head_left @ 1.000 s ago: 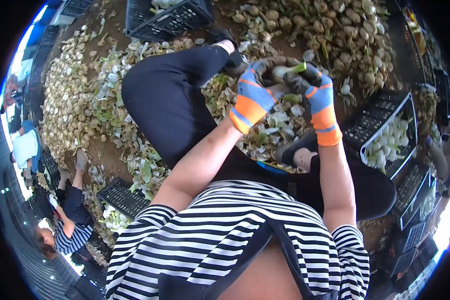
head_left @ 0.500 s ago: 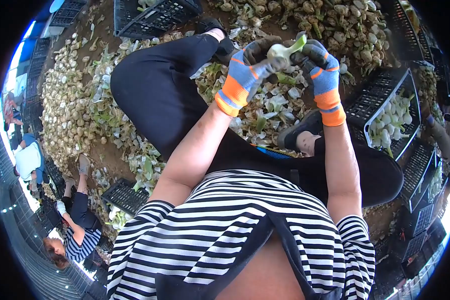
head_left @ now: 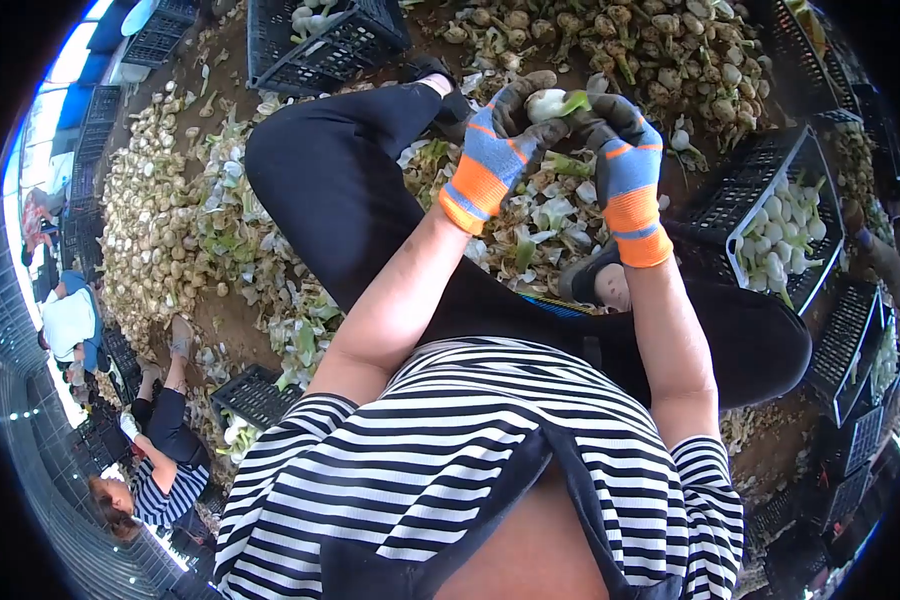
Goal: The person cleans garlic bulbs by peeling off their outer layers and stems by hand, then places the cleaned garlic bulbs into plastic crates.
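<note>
A white garlic bulb (head_left: 544, 104) with a short green stem is held between my hands, above the litter of peeled skins. My left hand (head_left: 502, 130), in a blue and orange glove with dark palm and fingers, is closed round the bulb's body. My right hand (head_left: 622, 145), gloved the same way, is closed at the green stem end, its fingertips partly hidden. Below the hands lie loose garlic skins (head_left: 545, 215) and leaf scraps. Beyond them is a heap of unpeeled garlic (head_left: 660, 45) with dirty outer skins.
A black crate (head_left: 810, 270) of white bulbs stands at my right; another crate (head_left: 270, 60) is at the upper left. A wide spread of garlic (head_left: 155, 230) covers the ground at left. Two people sit farther left, one in a striped shirt (head_left: 175, 490), beside a low crate (head_left: 255, 395).
The bulb has turned, its stem now pointing right and lower instead of up. My left hand has shifted right and my right hand slightly left and down. The view has moved a little.
</note>
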The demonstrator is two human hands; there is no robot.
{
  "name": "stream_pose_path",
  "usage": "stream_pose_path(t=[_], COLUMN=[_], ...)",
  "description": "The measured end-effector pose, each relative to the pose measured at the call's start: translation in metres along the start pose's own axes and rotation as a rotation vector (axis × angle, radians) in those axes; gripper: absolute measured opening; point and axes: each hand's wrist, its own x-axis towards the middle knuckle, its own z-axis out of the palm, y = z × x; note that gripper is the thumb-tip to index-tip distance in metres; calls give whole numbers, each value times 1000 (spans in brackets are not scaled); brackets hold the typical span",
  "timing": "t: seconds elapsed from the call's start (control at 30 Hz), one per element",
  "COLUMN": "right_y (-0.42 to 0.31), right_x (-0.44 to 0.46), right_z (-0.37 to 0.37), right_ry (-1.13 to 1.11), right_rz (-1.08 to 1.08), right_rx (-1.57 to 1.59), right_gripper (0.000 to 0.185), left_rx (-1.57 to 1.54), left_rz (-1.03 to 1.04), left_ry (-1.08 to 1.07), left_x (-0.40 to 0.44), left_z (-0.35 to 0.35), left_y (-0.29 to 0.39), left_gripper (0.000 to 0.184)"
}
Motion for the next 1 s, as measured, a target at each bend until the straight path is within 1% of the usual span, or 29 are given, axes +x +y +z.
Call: stream_pose_path(t=[0.03, 0.07, 0.1, 0.13, 0.17, 0.2, 0.23, 0.27, 0.3, 0.37, 0.4, 0.43, 0.47, 0.5, 0.53, 0.57, 0.6, 0.67, 0.7, 0.73, 0.77, 0.8, 0.87, 0.9, 0.97, 1.0], right_y=[0, 0, 1, 5, 9, 13, 17, 29, 22, 7, -6, -14, -21, -32, -37, -42, -48, -58, -59, -61, -64, -68, -75, -71, -54, -50], right_x=[-1, -1, -1, 0, 9, 18, 24, 30, 33, 26, 16, 10, 4, -3, -4, -5, -5, -2, -1, -1, 2, 1, -1, 3, 12, 12], right_z=[0, 0, -5, -10, -20, -34, -50, -73, -70, -69, -54, -46, -36, -24, -18, -14, -11, -8, -8, -7, -2, 3, 11, 9, 0, -6], right_ry=[-22, -43, -24, 124, 241, 358, 365, 271, 145, -59, -133, -201, -261, -268, -319, -368, -416, -441, -444, -448, -519, -510, -488, -454, -386, -336], right_rz=[-153, -304, -188, 21, 82, 145, 171, 245, 157, 264, 147, 32, -75, -18, -82, -149, -214, -275, -321, -365, -290, -317, -372, -350, -304, -182], right_rx=[-199, -400, -388, -84, 17, 122, 142, 92, -547, -1434, -1124, -810, -492, -432, -562, -692, -823, -1105, -1217, -1330, -1393, -1458, -1586, -1487, -1284, -1026], right_gripper=[14, 14, 13, 18, 18, 18, 18, 27, 31, 41, 41, 42, 42, 39, 36, 33, 30, 29, 29, 30, 31, 31, 32, 30, 25, 23], left_rx=[-22, 13, 49, 83, 197, 104, 14, -76, -26, 343, 526, 561, 521, 481, 442, 718, 710, 693, 594, 618, 640, 664, 502, 422, 295, 232], left_rz=[47, -20, -90, -153, -63, -87, -111, -134, -88, 175, 307, 255, 233, 210, 191, 409, 368, 287, 154, 171, 189, 209, 171, 154, 132, 120], left_ry=[9, -24, -56, -93, -182, -193, -204, -217, -213, -208, -201, -194, -212, -231, -251, -263, -262, -257, -279, -281, -282, -282, -276, -274, -201, -163], left_x=[-1, -2, -6, -7, -7, -10, -15, -17, -18, -15, -14, -13, -13, -14, -13, -10, -11, -14, -18, -19, -19, -19, -19, -19, -19, -18], left_z=[3, 2, 4, 7, 5, 6, 7, 8, 4, -3, -5, -5, -4, -2, -1, -4, -3, -2, -4, -5, -5, -5, 1, 4, 8, 8], left_y=[-3, -3, 9, 17, 21, 24, 29, 32, 30, 24, 22, 23, 23, 24, 24, 22, 23, 26, 26, 27, 27, 29, 31, 32, 33, 33], left_gripper=[47, 48, 49, 50, 53, 55, 57, 59, 64, 65, 65, 68, 69, 70, 71, 74, 73, 71, 74, 73, 72, 72, 70, 69, 60, 56])
